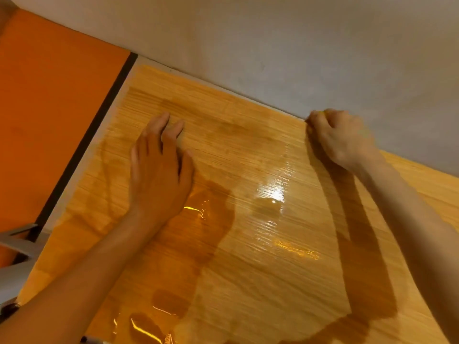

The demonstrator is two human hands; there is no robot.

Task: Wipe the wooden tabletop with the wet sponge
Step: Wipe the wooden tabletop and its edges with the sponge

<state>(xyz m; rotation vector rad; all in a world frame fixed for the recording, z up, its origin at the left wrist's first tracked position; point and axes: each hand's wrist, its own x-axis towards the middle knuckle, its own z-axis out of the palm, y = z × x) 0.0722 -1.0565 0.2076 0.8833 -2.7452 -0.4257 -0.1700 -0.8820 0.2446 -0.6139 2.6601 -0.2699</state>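
Observation:
The wooden tabletop (248, 256) fills most of the view, its grain glossy with wet streaks and small puddles. My left hand (160, 170) lies flat on it near the far left corner, fingers straight and spread. My right hand (340, 137) is at the table's far edge against the wall, fingers curled tight around something; only a faint yellowish sliver shows above the knuckles, likely the sponge, which is otherwise hidden.
A grey wall (298, 45) runs along the table's far edge. An orange panel (49, 108) with a dark strip (92, 137) borders the left side. Grey metal parts (17, 247) stick in at the lower left.

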